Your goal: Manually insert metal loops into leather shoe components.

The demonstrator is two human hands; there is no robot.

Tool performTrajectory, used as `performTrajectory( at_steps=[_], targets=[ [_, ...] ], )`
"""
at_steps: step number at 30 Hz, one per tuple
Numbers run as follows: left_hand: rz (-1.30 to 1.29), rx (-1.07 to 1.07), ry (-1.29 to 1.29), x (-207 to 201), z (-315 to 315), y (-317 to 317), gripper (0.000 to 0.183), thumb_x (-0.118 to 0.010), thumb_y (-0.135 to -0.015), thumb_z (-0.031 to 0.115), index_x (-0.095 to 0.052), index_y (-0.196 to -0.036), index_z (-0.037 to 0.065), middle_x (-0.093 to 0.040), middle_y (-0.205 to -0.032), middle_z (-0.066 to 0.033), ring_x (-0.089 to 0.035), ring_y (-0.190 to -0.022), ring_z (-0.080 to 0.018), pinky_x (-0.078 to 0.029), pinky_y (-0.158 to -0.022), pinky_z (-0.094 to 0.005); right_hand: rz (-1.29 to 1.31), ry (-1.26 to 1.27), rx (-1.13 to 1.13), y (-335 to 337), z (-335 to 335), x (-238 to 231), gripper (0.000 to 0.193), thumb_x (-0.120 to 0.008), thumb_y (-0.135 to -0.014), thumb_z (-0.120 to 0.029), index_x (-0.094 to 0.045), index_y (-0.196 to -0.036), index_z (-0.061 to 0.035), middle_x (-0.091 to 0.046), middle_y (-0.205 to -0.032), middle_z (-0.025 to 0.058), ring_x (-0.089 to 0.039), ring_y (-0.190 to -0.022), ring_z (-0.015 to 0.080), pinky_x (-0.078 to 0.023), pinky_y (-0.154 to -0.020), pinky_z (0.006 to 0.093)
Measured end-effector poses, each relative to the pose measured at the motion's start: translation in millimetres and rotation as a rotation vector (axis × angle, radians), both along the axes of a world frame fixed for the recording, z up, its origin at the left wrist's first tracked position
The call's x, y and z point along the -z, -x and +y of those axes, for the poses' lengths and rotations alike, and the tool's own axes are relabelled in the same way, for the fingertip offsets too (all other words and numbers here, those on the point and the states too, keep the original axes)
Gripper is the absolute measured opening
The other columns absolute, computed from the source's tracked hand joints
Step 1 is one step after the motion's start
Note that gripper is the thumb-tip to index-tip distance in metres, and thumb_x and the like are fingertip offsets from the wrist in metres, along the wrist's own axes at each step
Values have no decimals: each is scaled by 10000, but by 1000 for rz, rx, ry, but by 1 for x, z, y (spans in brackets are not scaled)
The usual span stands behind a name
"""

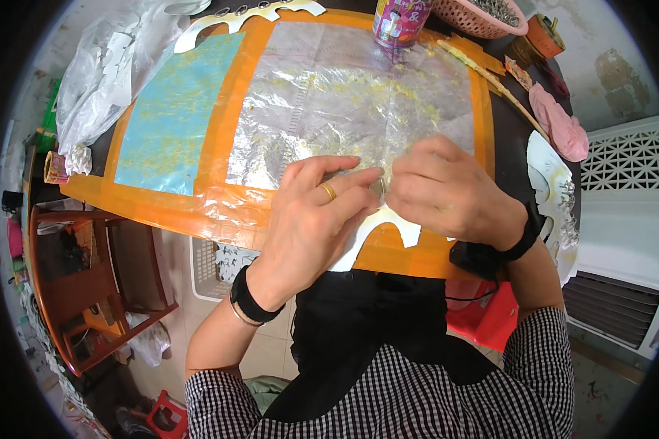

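At the table's near edge lies a white scalloped cut-out piece (399, 223), partly hidden by both hands. My left hand (311, 212), with a gold ring on one finger, grips its left part from above. By the left fingertips sits a small shiny round metal piece (378, 187), partly covered. My right hand (447, 192) is closed in a pinch just to its right; what the fingers hold is hidden. A similar white scalloped piece (196, 28) with several dark round metal pieces along it lies at the far left.
Orange tape (212, 212) borders a clear, yellow-specked sheet (271, 95) and a blue panel (176, 117). At the back stand a purple can (401, 22) and a pink basket (465, 18) of small metal parts. A stick (490, 77), pink cloth (556, 121) and more white pieces (548, 172) lie right.
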State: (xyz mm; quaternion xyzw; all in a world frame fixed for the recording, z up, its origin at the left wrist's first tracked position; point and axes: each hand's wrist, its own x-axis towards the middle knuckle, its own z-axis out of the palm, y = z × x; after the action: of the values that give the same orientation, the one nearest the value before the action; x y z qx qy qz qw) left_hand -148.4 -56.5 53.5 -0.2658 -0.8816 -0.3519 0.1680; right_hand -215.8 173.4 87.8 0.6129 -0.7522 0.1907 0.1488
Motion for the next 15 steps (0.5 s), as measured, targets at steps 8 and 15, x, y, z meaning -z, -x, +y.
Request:
performTrajectory(
  at_steps=[8,15],
  targets=[
    [44,-36,-34,-3,3,-1,237,-851,-725,1,-756,-921,93,-698,-1192,-50,-627,-1095,-303,-513,-900,-424,-146,-33,16,9,5,0,161,-735,-752,-77,-676,-901,-61,-608,-975,60,-614,-975,261,-482,-902,390],
    [40,-23,-64,2,4,-5,239,-829,-719,-7,-737,-928,63,-611,-1008,-52,-597,-908,-256,-517,-725,-362,-425,98,106,-9,-9,-8,433,-784,-746,-34,-634,-1148,-93,-656,-1069,74,-622,-1048,305,-477,-913,418]
  ],
)
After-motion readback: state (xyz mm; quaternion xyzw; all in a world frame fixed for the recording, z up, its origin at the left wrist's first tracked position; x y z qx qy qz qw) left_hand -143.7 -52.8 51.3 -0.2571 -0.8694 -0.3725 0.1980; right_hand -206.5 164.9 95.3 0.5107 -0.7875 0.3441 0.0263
